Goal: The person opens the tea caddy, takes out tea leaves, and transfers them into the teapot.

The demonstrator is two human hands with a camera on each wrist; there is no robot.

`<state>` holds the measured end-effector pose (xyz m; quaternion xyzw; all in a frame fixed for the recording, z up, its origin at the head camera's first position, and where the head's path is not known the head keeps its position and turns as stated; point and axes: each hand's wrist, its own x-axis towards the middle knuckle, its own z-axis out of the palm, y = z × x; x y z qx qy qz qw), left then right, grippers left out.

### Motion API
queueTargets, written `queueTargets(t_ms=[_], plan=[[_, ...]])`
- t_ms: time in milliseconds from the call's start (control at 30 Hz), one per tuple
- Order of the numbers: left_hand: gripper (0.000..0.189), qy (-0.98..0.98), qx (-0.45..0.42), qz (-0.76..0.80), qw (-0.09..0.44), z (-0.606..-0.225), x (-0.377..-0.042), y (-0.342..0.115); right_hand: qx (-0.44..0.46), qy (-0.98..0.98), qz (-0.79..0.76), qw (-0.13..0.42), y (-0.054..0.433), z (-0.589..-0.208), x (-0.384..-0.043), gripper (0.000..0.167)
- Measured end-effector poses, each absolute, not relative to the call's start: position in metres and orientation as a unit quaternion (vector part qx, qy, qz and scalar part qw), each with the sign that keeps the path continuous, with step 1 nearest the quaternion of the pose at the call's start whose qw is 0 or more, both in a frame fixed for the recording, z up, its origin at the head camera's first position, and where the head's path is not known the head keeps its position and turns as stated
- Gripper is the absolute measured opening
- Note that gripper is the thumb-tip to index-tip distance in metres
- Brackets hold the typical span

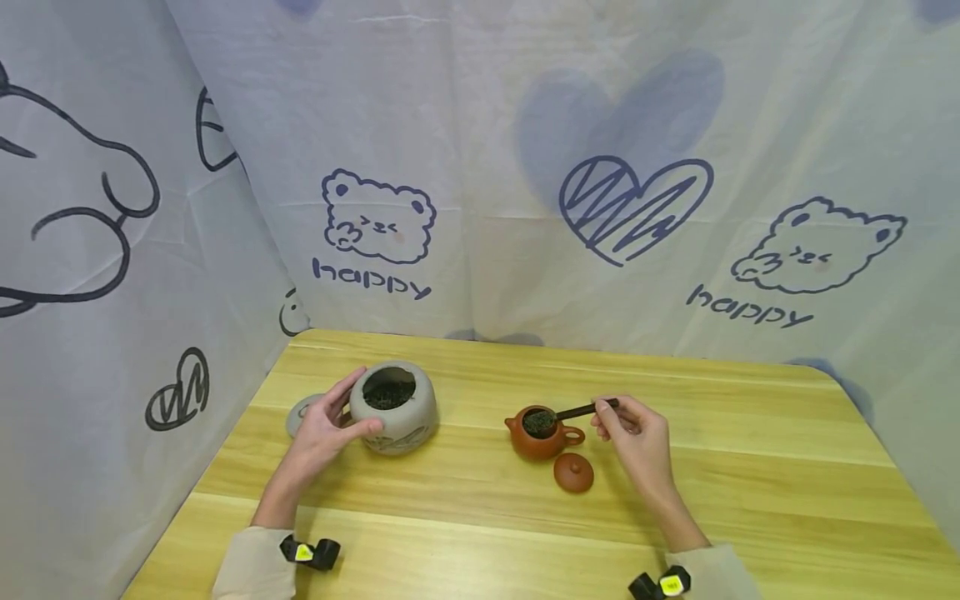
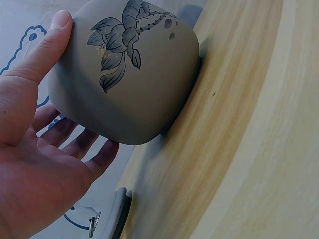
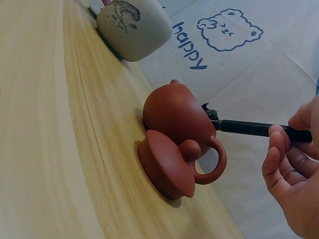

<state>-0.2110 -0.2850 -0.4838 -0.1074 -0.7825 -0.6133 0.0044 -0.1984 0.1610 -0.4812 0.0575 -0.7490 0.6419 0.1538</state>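
My left hand (image 1: 321, 435) holds a grey ceramic tea jar (image 1: 417, 418) on its left side, thumb in front and fingers behind. Dark loose tea leaves (image 1: 389, 394) lie inside the jar, and a painted flower (image 2: 115, 42) decorates its wall. Between thumb and fingers, my right hand (image 1: 639, 437) pinches the dark handle of a tea scoop (image 1: 581, 411). The scoop's loaded end is at the mouth of a reddish-brown clay teapot (image 1: 531, 448), where dark leaves show. The teapot's round lid (image 3: 164, 167) rests on the table just in front of it.
The jar's grey lid (image 1: 297, 419) lies left of the jar, partly behind my left hand. Everything stands on a light wooden table (image 1: 465, 508). A printed white cloth (image 1: 495, 275) hangs behind the table and along its left side.
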Motion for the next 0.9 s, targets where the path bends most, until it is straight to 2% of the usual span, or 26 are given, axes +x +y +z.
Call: queueTargets(t_ms=[200, 500, 900], plan=[[0.089, -0.787, -0.099, -0.609, 0.002, -0.484, -0.211, -0.286, 0.105, -0.773, 0.605, 0.156, 0.161, -0.478, -0.196, 0.017], [0.086, -0.782, -0.112, -0.613, 0.009, -0.484, -0.211, -0.285, 0.187, -0.785, 0.572, 0.145, 0.169, -0.476, -0.196, 0.02], [0.087, -0.783, -0.112, -0.612, 0.01, -0.486, -0.211, -0.287, 0.182, -0.773, 0.59, 0.147, 0.173, -0.47, -0.195, 0.017]])
